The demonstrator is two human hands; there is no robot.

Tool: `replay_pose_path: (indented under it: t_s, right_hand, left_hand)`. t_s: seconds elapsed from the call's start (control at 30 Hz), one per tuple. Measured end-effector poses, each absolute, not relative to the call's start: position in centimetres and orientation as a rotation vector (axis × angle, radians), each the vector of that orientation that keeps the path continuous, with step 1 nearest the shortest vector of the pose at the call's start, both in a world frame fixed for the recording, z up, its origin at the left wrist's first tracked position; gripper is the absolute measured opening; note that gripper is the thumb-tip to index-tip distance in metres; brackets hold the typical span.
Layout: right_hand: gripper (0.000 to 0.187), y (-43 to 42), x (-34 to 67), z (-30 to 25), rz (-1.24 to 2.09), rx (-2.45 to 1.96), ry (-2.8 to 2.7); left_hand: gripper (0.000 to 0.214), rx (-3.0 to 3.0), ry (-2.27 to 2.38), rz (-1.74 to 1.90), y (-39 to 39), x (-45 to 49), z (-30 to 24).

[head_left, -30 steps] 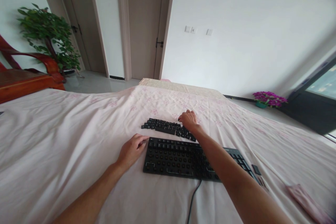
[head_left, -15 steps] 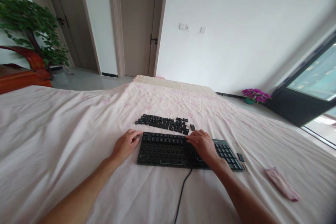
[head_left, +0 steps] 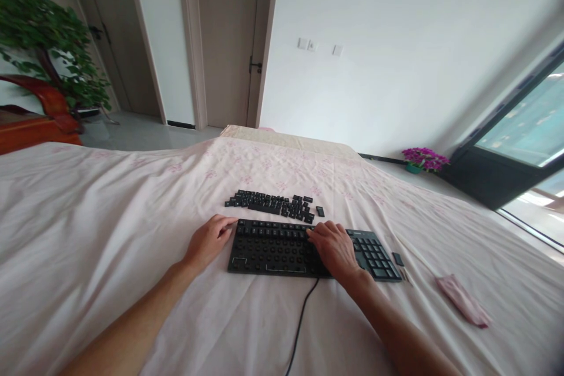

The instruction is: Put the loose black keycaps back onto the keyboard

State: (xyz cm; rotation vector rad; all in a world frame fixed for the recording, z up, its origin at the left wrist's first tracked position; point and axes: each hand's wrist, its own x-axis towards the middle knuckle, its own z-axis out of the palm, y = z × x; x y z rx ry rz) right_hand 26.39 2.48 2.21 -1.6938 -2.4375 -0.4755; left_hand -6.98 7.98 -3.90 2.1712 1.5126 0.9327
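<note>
A black keyboard point(head_left: 275, 248) lies on the pink bedsheet point(head_left: 110, 217), most of its main keycaps removed; the number pad at its right still has caps. My left hand point(head_left: 207, 242) rests at the keyboard's upper left corner, fingers curled against its edge. My right hand point(head_left: 333, 245) lies on the keyboard's right part, fingers bent down onto the top rows; what the fingertips hold, if anything, is hidden. A pile of loose black keycaps point(head_left: 271, 204) sits just beyond the keyboard, with one single cap point(head_left: 320, 211) to its right.
The keyboard's cable point(head_left: 299, 329) runs toward me. A small black piece point(head_left: 398, 259) and a folded pink cloth point(head_left: 462, 301) lie right of the keyboard. A plant point(head_left: 44, 35), doors and a wooden chair stand at back left, purple flowers point(head_left: 423, 158) at right.
My right hand drew back from the keycap pile onto the keyboard's right part. One cap now lies apart, right of the pile. The view shifted right.
</note>
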Motion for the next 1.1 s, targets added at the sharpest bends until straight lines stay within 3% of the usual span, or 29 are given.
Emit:
replay_pose_path:
  t_s: [0.6,0.8,1.1]
  right_hand:
    - [0.011,3.0,25.7,2.5,-0.596,-1.668,-2.655]
    - [0.019,1.9,24.2,1.9,-0.712,-1.694,-2.706]
    - [0.033,1.7,25.4,3.5,-0.417,-1.775,-2.664]
  left_hand:
    - [0.035,2.162,1.513,0.938,8.0,-6.9,-3.8]
    - [0.034,2.164,1.504,0.948,8.0,-6.9,-3.6]
    - [0.034,2.136,1.517,0.921,7.9,-6.8,-3.6]
